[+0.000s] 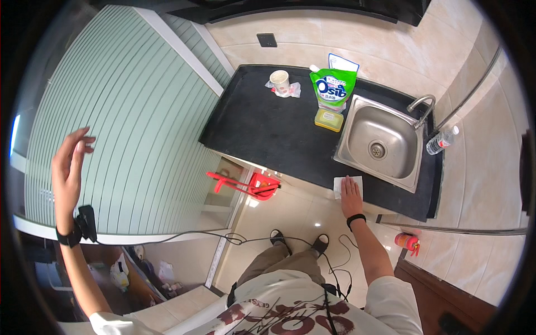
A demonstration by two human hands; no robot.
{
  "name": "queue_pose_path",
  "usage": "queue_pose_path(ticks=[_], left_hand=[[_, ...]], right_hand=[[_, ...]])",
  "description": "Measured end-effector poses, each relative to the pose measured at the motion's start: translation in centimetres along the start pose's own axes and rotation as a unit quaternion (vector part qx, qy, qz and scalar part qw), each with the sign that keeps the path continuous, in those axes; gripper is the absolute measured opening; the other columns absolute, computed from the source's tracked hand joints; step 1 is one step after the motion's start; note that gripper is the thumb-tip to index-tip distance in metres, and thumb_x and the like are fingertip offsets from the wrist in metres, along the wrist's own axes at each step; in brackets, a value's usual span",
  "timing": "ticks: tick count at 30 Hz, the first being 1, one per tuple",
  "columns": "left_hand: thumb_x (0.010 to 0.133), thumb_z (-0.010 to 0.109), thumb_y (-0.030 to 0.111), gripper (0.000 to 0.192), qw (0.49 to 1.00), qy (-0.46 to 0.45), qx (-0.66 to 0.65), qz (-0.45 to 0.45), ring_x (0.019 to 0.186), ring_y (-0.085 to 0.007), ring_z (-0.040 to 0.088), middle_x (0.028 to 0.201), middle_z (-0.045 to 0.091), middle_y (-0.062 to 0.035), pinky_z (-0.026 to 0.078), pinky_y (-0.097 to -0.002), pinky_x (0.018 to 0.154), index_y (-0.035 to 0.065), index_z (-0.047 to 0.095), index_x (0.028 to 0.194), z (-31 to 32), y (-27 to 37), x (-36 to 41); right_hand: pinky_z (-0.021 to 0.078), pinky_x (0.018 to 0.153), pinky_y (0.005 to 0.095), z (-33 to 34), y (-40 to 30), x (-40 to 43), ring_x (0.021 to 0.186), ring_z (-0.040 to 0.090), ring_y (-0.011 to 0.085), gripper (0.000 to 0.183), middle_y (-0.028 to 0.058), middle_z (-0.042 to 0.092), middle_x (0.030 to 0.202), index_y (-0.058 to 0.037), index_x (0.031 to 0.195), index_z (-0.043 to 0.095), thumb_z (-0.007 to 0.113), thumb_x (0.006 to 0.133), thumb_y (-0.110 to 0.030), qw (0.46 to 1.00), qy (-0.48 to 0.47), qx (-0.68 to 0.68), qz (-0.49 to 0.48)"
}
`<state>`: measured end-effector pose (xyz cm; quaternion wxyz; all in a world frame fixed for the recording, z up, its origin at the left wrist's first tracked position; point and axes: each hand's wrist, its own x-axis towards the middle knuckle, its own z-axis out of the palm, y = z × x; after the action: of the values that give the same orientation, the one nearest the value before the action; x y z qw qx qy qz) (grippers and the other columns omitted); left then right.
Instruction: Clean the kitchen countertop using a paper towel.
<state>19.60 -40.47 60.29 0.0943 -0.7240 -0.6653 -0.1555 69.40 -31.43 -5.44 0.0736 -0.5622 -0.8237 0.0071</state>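
My right hand (351, 196) lies flat, palm down, on a white paper sheet or cloth (337, 187) at the front edge of the black countertop (268, 130), just in front of the steel sink (379, 142). Raised at the left, my left hand (69, 165) holds nothing, its fingers loosely curled, before the striped glass sliding door (138, 125). Left of the sink stands a green detergent pouch (333, 88) with a yellow-green box (329, 120) in front of it. Farther left, a paper cup (279, 81) stands by a crumpled wrapper (294, 90).
A plastic bottle (439, 142) is right of the sink, near the curved tap (423, 100). Below the counter's left part is a red dustpan-like object (264, 188). A red fire extinguisher (407, 241) is on the floor at right. A black cable (180, 238) runs from my left wrist across my front.
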Motion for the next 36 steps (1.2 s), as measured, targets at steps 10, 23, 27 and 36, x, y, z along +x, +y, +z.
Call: queue_pose_path(ticks=[10,23,27,36], left_hand=[[0.099,0.053,0.008,0.027,0.992,-0.067,-0.093,-0.059,0.086,-0.021,0.07,0.098,0.074,-0.0164,0.054,-0.033,0.08,-0.0063,0.064,0.119,6.7,3.7,-5.3],[0.099,0.055,0.008,0.026,0.985,-0.09,-0.131,-0.069,0.085,-0.0214,0.071,0.098,0.075,-0.0158,0.055,-0.0331,0.078,-0.0058,0.065,0.118,10.0,4.7,-6.1],[0.098,0.055,0.007,0.025,0.982,-0.095,-0.14,-0.081,0.085,-0.0203,0.07,0.096,0.075,-0.0156,0.055,-0.0329,0.078,-0.006,0.065,0.117,11.2,5.5,-6.4],[0.097,0.055,0.004,0.023,0.969,-0.094,-0.193,-0.118,0.085,-0.0195,0.07,0.095,0.074,-0.0156,0.054,-0.0322,0.078,-0.0054,0.066,0.115,16.1,8.1,-10.3]], right_hand=[[0.0219,0.125,0.0429,-1.5,4.5,-3.5,0.151,0.028,0.0309,0.061,0.0174,0.027,0.163,0.0015,0.154,0.029,0.047,0.097,-0.012,0.999,-0.022,-0.006,0.025],[0.022,0.125,0.0451,-3.1,11.7,-8.7,0.151,0.026,0.0334,0.075,0.0192,0.023,0.165,0.0016,0.156,0.024,0.062,0.093,-0.017,0.993,-0.05,0.016,0.107],[0.02,0.125,0.0462,-2.9,11.8,-9.0,0.151,0.026,0.0353,0.076,0.0208,0.023,0.164,0.0026,0.156,0.023,0.062,0.094,-0.018,0.993,-0.053,-0.005,0.105],[0.0233,0.123,0.0486,-0.9,6.2,-5.4,0.148,0.032,0.0347,0.062,0.0194,0.03,0.162,0.004,0.153,0.03,0.051,0.1,-0.021,0.997,-0.016,-0.037,0.068]])
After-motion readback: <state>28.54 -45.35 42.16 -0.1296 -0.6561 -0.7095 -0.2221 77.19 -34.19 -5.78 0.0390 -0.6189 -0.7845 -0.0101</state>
